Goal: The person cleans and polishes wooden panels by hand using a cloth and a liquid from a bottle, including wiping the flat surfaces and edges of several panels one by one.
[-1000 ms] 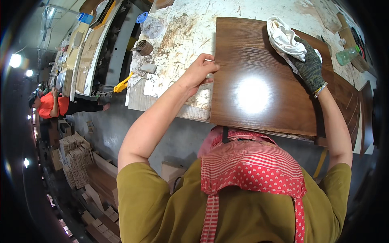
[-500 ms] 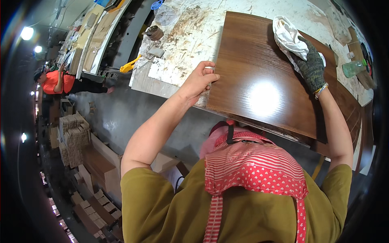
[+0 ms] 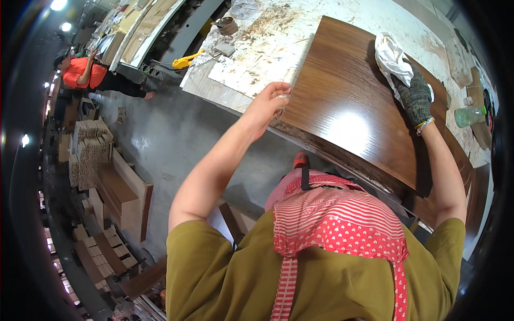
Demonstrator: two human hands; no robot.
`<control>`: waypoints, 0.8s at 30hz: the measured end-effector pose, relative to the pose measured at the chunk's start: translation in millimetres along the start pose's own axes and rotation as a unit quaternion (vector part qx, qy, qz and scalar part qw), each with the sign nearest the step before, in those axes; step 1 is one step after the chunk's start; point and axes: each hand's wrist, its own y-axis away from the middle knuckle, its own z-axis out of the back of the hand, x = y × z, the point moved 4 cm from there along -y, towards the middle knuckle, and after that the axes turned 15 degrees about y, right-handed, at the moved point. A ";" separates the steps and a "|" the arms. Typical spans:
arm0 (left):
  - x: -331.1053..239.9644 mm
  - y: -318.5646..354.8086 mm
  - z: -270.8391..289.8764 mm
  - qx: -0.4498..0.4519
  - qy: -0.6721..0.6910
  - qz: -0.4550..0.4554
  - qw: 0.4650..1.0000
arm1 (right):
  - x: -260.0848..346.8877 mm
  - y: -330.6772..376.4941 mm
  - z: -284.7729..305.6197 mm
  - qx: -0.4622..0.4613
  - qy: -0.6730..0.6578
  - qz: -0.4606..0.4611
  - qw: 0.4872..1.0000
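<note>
A glossy dark-brown wooden panel lies in front of me, its near edge toward my body. At its left edge is my bare left hand, the fingers bent against the edge and partly hidden by it. My right hand, in a dark knitted glove, presses a crumpled white cloth onto the panel's right part. The gloved fingers are closed on the cloth and partly covered by it.
The panel rests over a stained white worktable. A brown tape roll and grey block lie left; a green bottle lies right. Another person in orange stands far left, beyond stacked boards.
My left thumb has drawn back from the panel's top to its left edge. The cloth and right hand stay on the panel's right part. The whole view has turned slightly.
</note>
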 end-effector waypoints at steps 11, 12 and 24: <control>75.1 13.3 -1.0 0.167 0.149 -0.215 0.951 | 248.5 21.6 62.2 0.016 -0.147 0.366 0.919; 77.2 10.3 5.9 0.081 0.068 -0.208 0.972 | 264.6 32.0 52.5 0.130 -0.077 0.451 0.880; 67.1 20.8 3.2 -0.073 0.033 -0.250 0.965 | 254.0 -8.3 19.4 0.004 -0.103 0.298 0.949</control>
